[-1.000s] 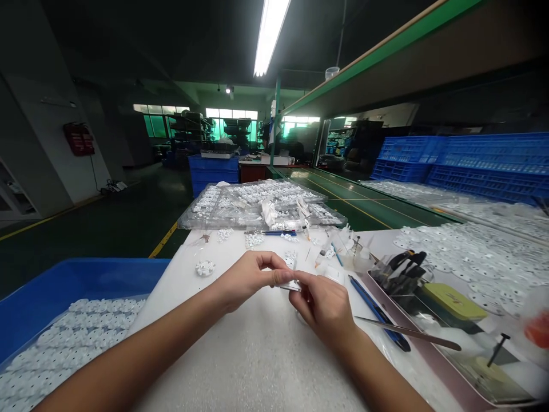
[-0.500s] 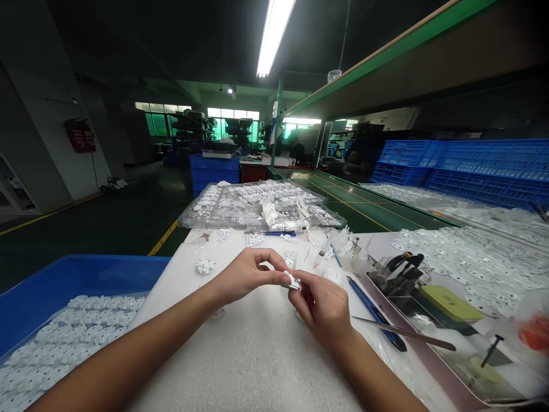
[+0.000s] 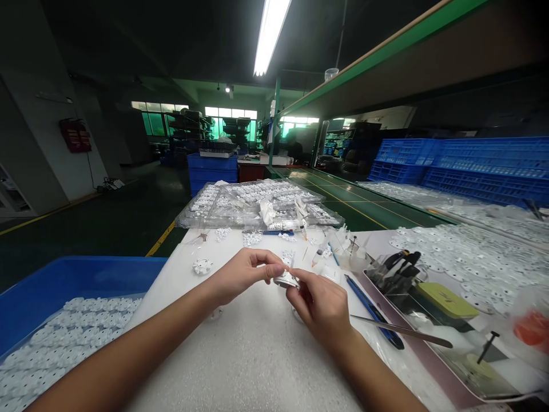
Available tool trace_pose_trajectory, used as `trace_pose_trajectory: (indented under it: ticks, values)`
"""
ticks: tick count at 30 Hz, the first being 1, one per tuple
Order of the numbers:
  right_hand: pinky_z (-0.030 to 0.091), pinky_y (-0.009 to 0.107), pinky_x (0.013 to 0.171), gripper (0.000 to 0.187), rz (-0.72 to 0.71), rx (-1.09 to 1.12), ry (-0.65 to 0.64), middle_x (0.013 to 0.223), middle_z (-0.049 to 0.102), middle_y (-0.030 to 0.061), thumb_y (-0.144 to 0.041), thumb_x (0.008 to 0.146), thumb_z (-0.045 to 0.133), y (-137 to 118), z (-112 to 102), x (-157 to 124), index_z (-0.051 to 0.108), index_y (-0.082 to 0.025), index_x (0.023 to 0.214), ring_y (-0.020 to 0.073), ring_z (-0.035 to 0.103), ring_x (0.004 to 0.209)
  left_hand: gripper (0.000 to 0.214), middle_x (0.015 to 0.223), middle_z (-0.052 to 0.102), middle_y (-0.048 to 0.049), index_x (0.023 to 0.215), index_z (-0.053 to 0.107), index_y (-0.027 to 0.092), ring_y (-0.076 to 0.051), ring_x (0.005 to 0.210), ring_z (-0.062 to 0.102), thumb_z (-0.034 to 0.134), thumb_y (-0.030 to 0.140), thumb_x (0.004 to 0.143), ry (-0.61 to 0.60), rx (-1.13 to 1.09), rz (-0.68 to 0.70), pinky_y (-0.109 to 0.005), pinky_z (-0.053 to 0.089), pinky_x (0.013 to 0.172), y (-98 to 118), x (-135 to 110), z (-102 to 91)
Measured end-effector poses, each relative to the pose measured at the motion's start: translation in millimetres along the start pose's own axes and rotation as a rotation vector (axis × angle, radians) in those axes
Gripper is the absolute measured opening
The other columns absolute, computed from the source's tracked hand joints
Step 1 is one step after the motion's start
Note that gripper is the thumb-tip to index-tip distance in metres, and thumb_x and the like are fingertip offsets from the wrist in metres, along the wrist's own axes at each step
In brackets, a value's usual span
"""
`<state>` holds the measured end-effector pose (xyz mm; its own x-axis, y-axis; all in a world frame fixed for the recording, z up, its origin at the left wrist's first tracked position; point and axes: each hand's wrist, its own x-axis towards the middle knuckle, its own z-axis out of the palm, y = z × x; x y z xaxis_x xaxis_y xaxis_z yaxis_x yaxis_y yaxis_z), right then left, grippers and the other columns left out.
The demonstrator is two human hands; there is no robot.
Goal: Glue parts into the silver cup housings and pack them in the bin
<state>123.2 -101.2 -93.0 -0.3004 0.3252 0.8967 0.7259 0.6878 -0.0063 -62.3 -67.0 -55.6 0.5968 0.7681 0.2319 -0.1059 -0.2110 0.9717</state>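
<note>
Both my hands meet over the white foam mat (image 3: 257, 355) at the middle of the bench. My left hand (image 3: 244, 276) pinches a small white round plastic part (image 3: 286, 279) between thumb and fingers. My right hand (image 3: 319, 303) grips the same part from the right with its fingertips closed on it. Another white gear-like part (image 3: 202, 266) lies on the mat to the left of my left hand.
A blue bin (image 3: 55, 286) of white parts sits at the left. Clear trays (image 3: 257, 206) of parts lie at the far end. At the right stand a tray (image 3: 433, 337) with pliers, tweezers, a yellow block, plus a blue pen (image 3: 374, 313) and loose white discs (image 3: 472, 252).
The white part between my fingers has turned and tilted slightly; both hands stay in nearly the same place, pinched together.
</note>
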Motion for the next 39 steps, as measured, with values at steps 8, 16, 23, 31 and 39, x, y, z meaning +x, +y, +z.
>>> trace_pose_trajectory:
  ticks: [8,16,23,31,39]
  values:
    - [0.036,0.019,0.051,0.017,0.04,0.007,-0.021,0.058,0.054,-0.0043,-0.014,0.084,0.054,2.5,0.8,-2.1,0.059,-0.015,0.1,0.0074,0.048,0.049,0.024,0.093,0.063,-0.0069,0.091,0.07,0.015,-0.015,0.081,0.053,0.065,0.036,0.082,-0.028,0.007,-0.014,-0.026,0.043,0.073,0.4,0.5,-3.4]
    - [0.036,0.019,0.05,0.015,0.034,-0.022,-0.031,0.057,0.054,-0.0047,-0.016,0.085,0.053,3.3,1.6,-0.9,0.059,-0.015,0.099,0.0073,0.049,0.048,0.02,0.09,0.064,-0.0057,0.091,0.07,0.015,-0.016,0.082,0.055,0.066,0.031,0.081,0.022,0.05,-0.018,-0.027,0.044,0.077,3.2,-0.9,-1.6]
    - [0.036,0.019,0.05,0.016,0.038,-0.025,-0.035,0.057,0.054,-0.0047,-0.016,0.085,0.053,4.7,1.0,-1.1,0.059,-0.014,0.1,0.0072,0.049,0.048,0.02,0.096,0.065,-0.0069,0.093,0.068,0.016,-0.019,0.091,0.058,0.067,0.031,0.079,0.057,0.042,-0.033,-0.03,0.045,0.083,-0.4,-1.2,-0.2]
    - [0.035,0.019,0.05,0.015,0.035,-0.034,-0.042,0.056,0.053,-0.0049,-0.015,0.085,0.053,5.5,2.1,-1.4,0.059,-0.014,0.099,0.0072,0.048,0.048,0.019,0.096,0.064,-0.0059,0.094,0.067,0.016,-0.019,0.091,0.059,0.067,0.03,0.08,0.05,0.055,-0.037,-0.03,0.045,0.083,-1.2,-1.4,-1.7]
    - [0.035,0.019,0.05,0.014,0.033,-0.051,-0.049,0.056,0.053,-0.0045,-0.017,0.086,0.053,4.8,1.2,-0.9,0.06,-0.014,0.098,0.0071,0.048,0.047,0.022,0.096,0.065,-0.0057,0.093,0.068,0.017,-0.018,0.088,0.058,0.066,0.035,0.08,0.073,0.089,-0.048,-0.029,0.044,0.08,-2.0,-0.4,-0.4]
